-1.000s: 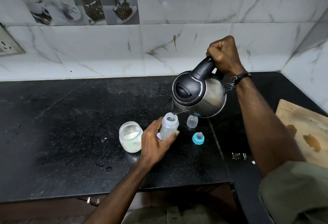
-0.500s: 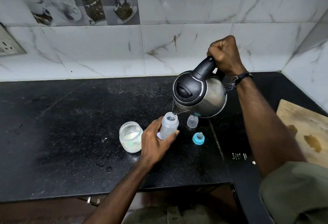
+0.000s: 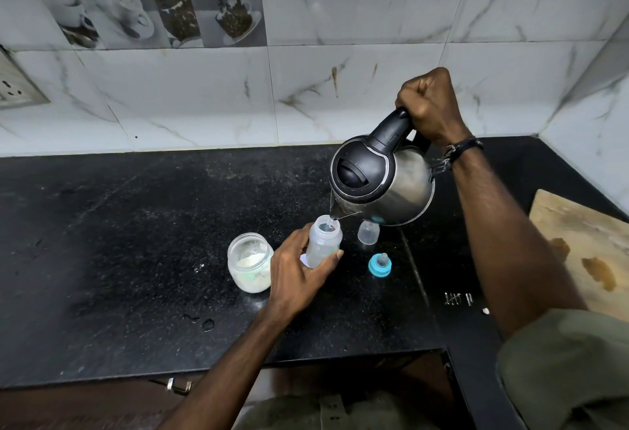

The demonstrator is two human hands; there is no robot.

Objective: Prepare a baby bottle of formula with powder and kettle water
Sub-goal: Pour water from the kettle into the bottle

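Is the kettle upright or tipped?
Tipped. The kettle, held by the right hand, leans spout-down over the open bottle, which the left hand steadies.

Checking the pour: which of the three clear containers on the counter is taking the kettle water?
The baby bottle gripped by the left hand, under the kettle spout; the powder jar and clear cap stand apart, unheld.
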